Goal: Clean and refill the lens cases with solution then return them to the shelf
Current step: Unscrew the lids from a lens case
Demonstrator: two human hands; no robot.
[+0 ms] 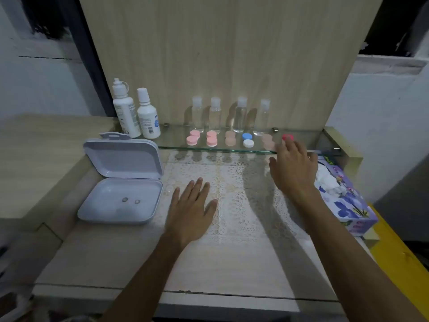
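Several lens cases stand in a row on the glass shelf (308, 141): two pink ones (192, 138) (211, 138), a pale peach one (230, 138), a blue-and-white one (247, 139), another pale one (267, 141) and a red one (287, 137). My right hand (293, 168) reaches up to the shelf, its fingertips at the red case; whether they grip it I cannot tell. My left hand (191, 209) lies flat on the lace mat (232, 182), fingers spread, holding nothing. Two white solution bottles (124, 109) (147, 116) stand at the shelf's left end.
Several small clear bottles (216, 115) line the wooden back panel behind the cases. An open white box (120, 198) with two small round items inside sits at the left. A floral tissue box (346, 198) lies at the right, beside a yellow edge.
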